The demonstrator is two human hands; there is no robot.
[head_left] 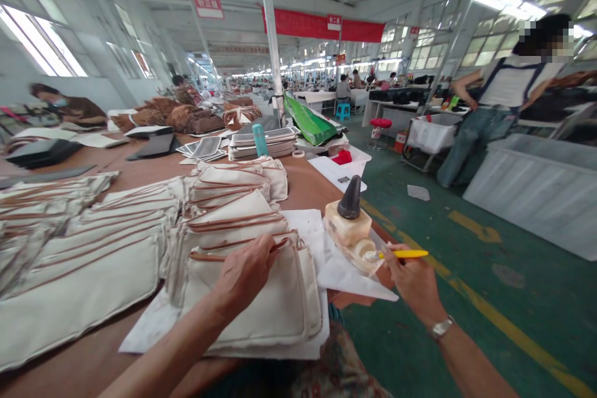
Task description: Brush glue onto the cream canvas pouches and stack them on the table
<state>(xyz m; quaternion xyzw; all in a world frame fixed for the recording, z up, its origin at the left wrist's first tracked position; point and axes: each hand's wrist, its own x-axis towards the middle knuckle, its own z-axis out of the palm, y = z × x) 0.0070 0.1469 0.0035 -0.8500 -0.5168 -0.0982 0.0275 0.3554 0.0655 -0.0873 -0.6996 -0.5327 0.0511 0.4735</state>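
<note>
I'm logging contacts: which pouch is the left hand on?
The front, topmost pouch on the right, partly covered by the left hand; the others lie behind, beneath or leftward.

Near left: cream pouches (93, 298) are running out of view. Right: pale bin (536, 199) is doing likewise. Far: seated worker (344, 88) is showing too small for detail.

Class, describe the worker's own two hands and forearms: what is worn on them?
The left hand and right hand are ungloved, and no sleeves show on the forearms. A silver-coloured wristwatch circles the right wrist; the left wrist shows nothing worn.
</note>
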